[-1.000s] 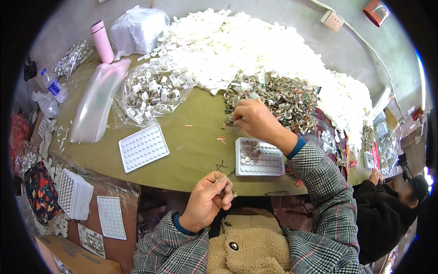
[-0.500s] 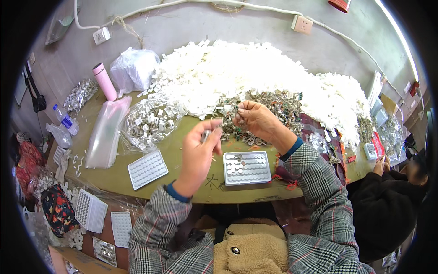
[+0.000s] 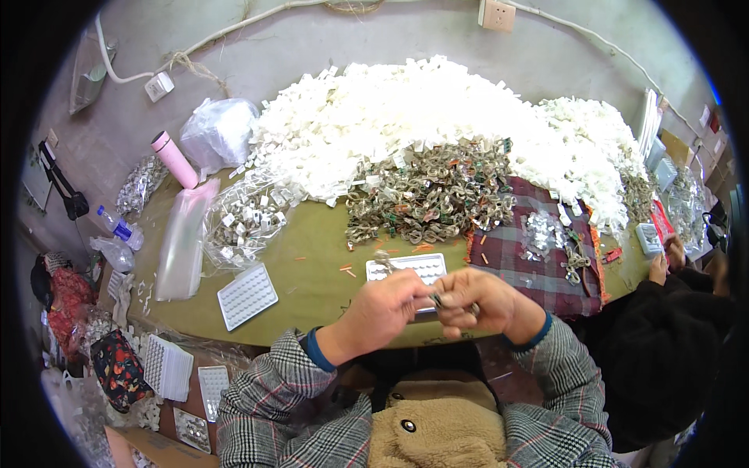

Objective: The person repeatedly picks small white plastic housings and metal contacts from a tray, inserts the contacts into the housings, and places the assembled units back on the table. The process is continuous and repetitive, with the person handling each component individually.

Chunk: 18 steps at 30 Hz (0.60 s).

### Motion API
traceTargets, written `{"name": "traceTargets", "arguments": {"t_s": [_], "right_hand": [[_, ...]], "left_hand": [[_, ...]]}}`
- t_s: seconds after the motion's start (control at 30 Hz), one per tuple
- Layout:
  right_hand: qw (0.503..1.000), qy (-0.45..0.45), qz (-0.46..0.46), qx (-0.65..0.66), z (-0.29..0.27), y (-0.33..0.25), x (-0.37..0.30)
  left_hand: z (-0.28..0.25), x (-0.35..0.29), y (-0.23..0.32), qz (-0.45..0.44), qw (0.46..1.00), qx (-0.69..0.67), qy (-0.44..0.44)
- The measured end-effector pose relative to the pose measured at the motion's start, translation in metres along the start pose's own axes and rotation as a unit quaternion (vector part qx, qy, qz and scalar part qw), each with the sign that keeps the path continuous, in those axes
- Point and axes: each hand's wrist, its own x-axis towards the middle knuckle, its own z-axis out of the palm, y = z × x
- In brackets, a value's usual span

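Note:
My left hand (image 3: 373,310) and my right hand (image 3: 488,306) meet in front of me at the table's near edge, fingers closed. Pinched between their fingertips is a small dark piece (image 3: 435,299), too small to make out. Another grey-brown bit (image 3: 473,310) shows among my right fingers. Just behind my left hand, a grey-brown looped piece (image 3: 383,259) shows against a white pocketed tray (image 3: 421,267), partly hidden by my hands. Beyond the tray lies a heap of grey-brown looped pieces (image 3: 437,187) with green bits.
A large pile of white pieces (image 3: 374,109) lines the wall. A second white tray (image 3: 247,296), plastic bags (image 3: 183,249) and a pink flask (image 3: 175,160) are at left. Right are a plaid cloth (image 3: 515,265) with small clear pieces and another person's hands (image 3: 667,259).
Both hands have come down and nearer to me, from the edge of the grey-brown heap to over the tray, and now meet. The view has shifted a little.

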Motion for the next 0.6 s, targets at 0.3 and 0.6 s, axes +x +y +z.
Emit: {"name": "traceTargets", "arguments": {"t_s": [0.3, 0.6], "right_hand": [[0.875, 0.262, -0.369, -0.173, -0.032, 0.048, -0.037], [0.813, 0.304, -0.444, -0.222, -0.061, 0.066, -0.032]], "left_hand": [[-0.067, 0.051, -0.086, -0.126, 0.966, 0.194, 0.12], [-0.106, 0.077, -0.192, -0.136, 0.894, 0.421, 0.07]]}}
